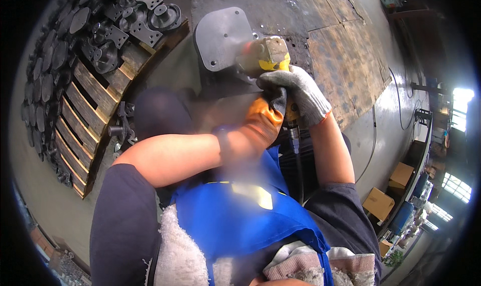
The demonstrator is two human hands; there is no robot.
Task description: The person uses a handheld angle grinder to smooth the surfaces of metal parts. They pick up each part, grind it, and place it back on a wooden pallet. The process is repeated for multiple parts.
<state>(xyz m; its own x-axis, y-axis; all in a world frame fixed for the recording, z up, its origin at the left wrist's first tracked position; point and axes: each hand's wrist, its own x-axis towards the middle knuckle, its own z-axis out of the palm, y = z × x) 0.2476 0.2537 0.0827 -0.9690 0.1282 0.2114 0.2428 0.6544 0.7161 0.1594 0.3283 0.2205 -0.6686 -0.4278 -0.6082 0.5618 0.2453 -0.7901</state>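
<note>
A yellow, worn air impact wrench point(268, 52) is gripped in both my hands, its blurred front end pointing left over the right part of a grey metal plate point(213, 33). The plate has rounded corners and a few holes. My left hand point(268, 111), in an orange glove with a dark palm, closes around the wrench's handle. Higher up, my right hand point(303, 91) wears a whitish knit glove and wraps its fingers over the same handle. An air hose fitting point(294, 139) hangs below the grip. Whatever the wrench's tip touches is hidden by blur.
On the left, a wooden pallet point(95, 100) bears stacked dark plates and metal parts with round hubs point(164, 16). The plate rests on a dark, stained work surface point(288, 15). Cardboard boxes point(378, 204) stand at the right, and a dark hose point(374, 143) crosses the floor.
</note>
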